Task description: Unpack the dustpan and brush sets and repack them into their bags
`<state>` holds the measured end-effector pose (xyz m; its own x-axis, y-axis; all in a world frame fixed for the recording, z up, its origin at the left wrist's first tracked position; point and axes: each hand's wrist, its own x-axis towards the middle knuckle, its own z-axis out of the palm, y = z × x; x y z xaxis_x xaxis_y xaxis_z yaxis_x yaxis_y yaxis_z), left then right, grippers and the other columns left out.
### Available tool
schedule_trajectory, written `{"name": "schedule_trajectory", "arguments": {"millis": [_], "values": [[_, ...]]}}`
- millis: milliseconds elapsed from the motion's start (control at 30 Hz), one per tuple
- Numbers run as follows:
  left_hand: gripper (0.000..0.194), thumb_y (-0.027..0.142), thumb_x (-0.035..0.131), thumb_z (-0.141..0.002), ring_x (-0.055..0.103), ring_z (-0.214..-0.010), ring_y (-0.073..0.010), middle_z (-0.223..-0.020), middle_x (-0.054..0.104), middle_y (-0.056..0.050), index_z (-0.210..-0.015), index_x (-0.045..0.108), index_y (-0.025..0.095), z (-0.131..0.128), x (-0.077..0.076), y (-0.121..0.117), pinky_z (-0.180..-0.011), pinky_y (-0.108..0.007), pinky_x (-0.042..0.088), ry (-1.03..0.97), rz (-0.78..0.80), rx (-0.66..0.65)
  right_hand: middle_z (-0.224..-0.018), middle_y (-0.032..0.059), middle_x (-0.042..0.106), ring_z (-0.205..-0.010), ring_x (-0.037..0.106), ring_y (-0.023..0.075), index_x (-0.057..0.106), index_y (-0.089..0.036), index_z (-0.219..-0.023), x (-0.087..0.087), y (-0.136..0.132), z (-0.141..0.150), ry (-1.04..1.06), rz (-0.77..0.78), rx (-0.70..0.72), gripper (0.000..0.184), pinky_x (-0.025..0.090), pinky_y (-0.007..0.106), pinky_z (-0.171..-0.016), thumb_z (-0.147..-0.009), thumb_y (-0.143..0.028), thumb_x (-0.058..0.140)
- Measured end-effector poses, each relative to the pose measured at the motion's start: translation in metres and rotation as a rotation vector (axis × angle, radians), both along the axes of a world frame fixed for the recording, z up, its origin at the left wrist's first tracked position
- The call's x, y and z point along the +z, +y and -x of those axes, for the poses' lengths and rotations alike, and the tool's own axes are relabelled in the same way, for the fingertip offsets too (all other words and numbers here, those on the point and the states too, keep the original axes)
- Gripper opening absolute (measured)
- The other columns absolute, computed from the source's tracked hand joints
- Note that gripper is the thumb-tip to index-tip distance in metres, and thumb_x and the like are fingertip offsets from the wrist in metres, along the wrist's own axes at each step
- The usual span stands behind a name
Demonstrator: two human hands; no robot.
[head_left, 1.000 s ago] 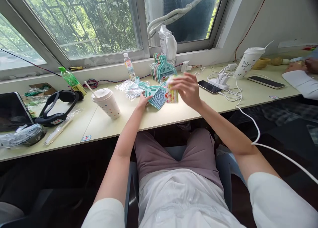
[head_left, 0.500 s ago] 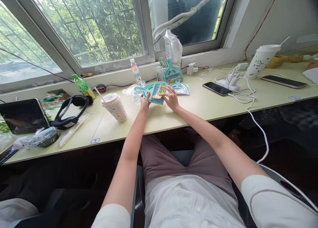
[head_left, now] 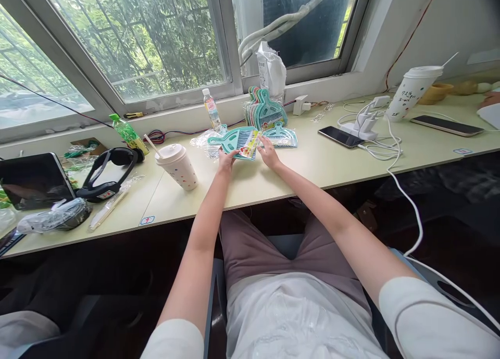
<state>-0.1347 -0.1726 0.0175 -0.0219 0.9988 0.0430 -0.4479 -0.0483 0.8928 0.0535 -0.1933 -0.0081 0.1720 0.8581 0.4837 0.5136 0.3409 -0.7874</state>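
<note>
My left hand is closed on the near left side of a teal mini dustpan and brush set, its thumb on top. The set is tilted above the desk, handle to the left, and a yellow, red and white label lies across the bristles. My right hand is at the set's right edge, fingers stretched out and touching the label's side. Just behind lies a second teal set in clear wrapping. Behind that stands a row of similar dustpan sets in teal, green and red.
A paper cup with a straw stands left of my hands. Further left are a green bottle, headphones and a tablet. A small bottle is at the back. To the right are a phone and white chargers.
My right hand has slid off the label's face to the set's right edge, showing more of the label. The set has shifted slightly left, still in my left hand.
</note>
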Motion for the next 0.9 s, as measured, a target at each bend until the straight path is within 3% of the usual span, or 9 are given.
{"name": "schedule_trajectory", "arguments": {"millis": [100, 167, 233, 400, 633, 900], "values": [[0.088, -0.003, 0.080, -0.063, 0.071, -0.102, -0.0170, -0.113, 0.070, -0.002, -0.138, 0.046, 0.030, 0.0010, -0.0008, 0.0008, -0.091, -0.029, 0.060, 0.013, -0.023, -0.017, -0.161, 0.0104, 0.043, -0.152, 0.038, 0.0279, 0.039, -0.027, -0.156, -0.0004, 0.0018, 0.0002, 0.299, 0.114, 0.048, 0.062, 0.036, 0.052, -0.123, -0.097, -0.038, 0.054], [0.089, 0.000, 0.083, -0.062, 0.070, -0.105, -0.0187, -0.114, 0.070, -0.002, -0.137, 0.047, 0.031, 0.0009, -0.0015, 0.0003, -0.093, -0.031, 0.059, 0.031, -0.033, -0.051, -0.150, 0.0116, 0.056, -0.135, 0.057, 0.0257, 0.036, -0.026, -0.155, 0.0003, 0.0013, 0.0010, 0.460, 0.226, 0.137, 0.060, 0.048, 0.049, -0.113, -0.098, -0.036, 0.053], [0.091, 0.003, 0.087, -0.061, 0.070, -0.108, -0.0206, -0.116, 0.070, -0.003, -0.137, 0.047, 0.032, 0.0006, -0.0025, -0.0006, -0.095, -0.034, 0.059, 0.060, -0.040, -0.104, -0.136, 0.0093, 0.067, -0.119, 0.067, 0.0224, 0.039, -0.026, -0.151, 0.0009, 0.0007, 0.0007, 0.527, 0.276, 0.213, 0.056, 0.054, 0.046, -0.105, -0.097, -0.029, 0.053], [0.088, 0.007, 0.089, -0.060, 0.069, -0.115, -0.0247, -0.123, 0.070, -0.006, -0.136, 0.049, 0.028, 0.0006, -0.0054, -0.0010, -0.098, -0.040, 0.060, 0.159, -0.077, -0.206, -0.131, 0.0080, 0.071, -0.107, 0.070, 0.0197, 0.042, -0.026, -0.149, 0.0018, -0.0007, -0.0046, 0.570, 0.266, 0.162, 0.062, 0.057, 0.043, -0.099, -0.089, -0.022, 0.061], [0.085, 0.005, 0.088, -0.057, 0.067, -0.120, -0.0289, -0.125, 0.070, -0.007, -0.132, 0.052, 0.026, 0.0014, -0.0009, -0.0041, -0.102, -0.045, 0.058, 0.229, -0.106, -0.227, -0.116, 0.0081, 0.076, -0.097, 0.071, 0.0198, 0.048, -0.022, -0.148, 0.0060, -0.0036, -0.0062, 0.582, 0.236, 0.111, 0.066, 0.058, 0.038, -0.093, -0.085, -0.024, 0.070], [0.090, 0.005, 0.088, -0.056, 0.064, -0.126, -0.0303, -0.130, 0.067, -0.007, -0.134, 0.050, 0.027, -0.0004, -0.0002, -0.0040, -0.106, -0.047, 0.055, 0.257, -0.087, -0.228, -0.114, 0.0095, 0.077, -0.072, 0.074, 0.0147, 0.055, -0.019, -0.143, 0.0080, -0.0054, -0.0077, 0.587, 0.262, 0.022, 0.060, 0.057, 0.025, -0.067, -0.086, -0.025, 0.073]]}}
